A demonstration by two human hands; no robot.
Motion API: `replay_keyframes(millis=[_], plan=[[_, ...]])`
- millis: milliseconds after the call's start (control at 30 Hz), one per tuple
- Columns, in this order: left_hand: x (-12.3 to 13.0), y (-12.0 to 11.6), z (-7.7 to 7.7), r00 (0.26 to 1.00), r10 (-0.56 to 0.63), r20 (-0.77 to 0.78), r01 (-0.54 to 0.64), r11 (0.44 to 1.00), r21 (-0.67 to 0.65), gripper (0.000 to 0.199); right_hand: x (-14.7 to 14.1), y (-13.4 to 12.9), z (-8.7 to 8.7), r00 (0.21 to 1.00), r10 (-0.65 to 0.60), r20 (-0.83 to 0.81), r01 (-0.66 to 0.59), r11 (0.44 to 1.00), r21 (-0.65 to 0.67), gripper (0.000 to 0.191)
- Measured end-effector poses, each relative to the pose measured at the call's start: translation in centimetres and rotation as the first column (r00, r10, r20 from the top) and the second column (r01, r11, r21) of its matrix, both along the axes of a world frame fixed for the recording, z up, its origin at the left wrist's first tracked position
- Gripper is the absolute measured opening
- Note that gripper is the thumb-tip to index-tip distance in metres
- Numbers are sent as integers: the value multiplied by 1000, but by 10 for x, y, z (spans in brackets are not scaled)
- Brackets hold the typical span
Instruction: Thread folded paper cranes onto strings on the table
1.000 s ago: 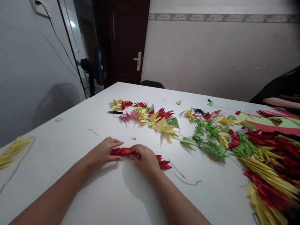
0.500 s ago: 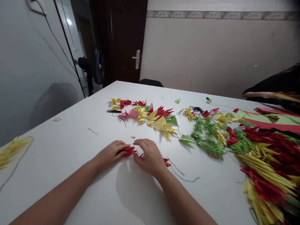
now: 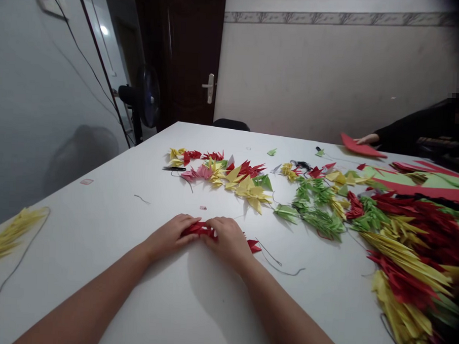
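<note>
A: Biggest first?
B: White desk (image 3: 162,311), spread under the fingers (image 3: 218,223) and well beyond them.
A: Then?
B: Heap of folded paper (image 3: 405,240), red, yellow and green, well right of the fingers. Mixed row of folded pieces (image 3: 247,185) beyond them. Yellow bundle (image 3: 9,238) far to their left.
A: Anyone else?
B: Co-worker's hand (image 3: 368,139) on a red sheet (image 3: 360,147), far beyond the fingers, to the right.
A: The wearer's hands?
B: Left hand (image 3: 169,235) and right hand (image 3: 226,240), close together. Fingers of both grasp the red folded strand (image 3: 197,228); it runs between them, pointed tips showing right of the right hand.
A: Smaller finds?
B: Black snips (image 3: 174,168), beyond the left fingers, well apart. Grey thread (image 3: 286,272), curving right of the right fingers. Smallest: printed tag (image 3: 202,208), near, just beyond both sets.
</note>
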State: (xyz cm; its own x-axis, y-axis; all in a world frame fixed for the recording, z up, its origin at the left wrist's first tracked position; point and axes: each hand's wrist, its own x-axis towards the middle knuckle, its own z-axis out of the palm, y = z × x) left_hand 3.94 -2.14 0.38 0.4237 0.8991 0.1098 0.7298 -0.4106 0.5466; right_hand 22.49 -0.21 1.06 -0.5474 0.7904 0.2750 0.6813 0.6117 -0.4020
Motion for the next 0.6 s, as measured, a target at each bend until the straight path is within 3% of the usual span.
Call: replay_keyframes(millis=[100,233,433,600], plan=[[-1,-1,2,1000,17,4,-17,1000,-23,46,6,1,5,1000,-1,-6,1,1000,-29,16],[-2,-4,8,1000,23,14,-23,999,-28,39,15,3,13,995,100,14,-97,987,-124,31],[-1,-5,11,997,73,-13,-73,997,-22,27,22,8,13,991,131,-27,-133,957,-258,10],[-2,-3,9,997,77,-9,-77,997,-19,23,20,13,7,973,14,-229,-104,917,-386,7]])
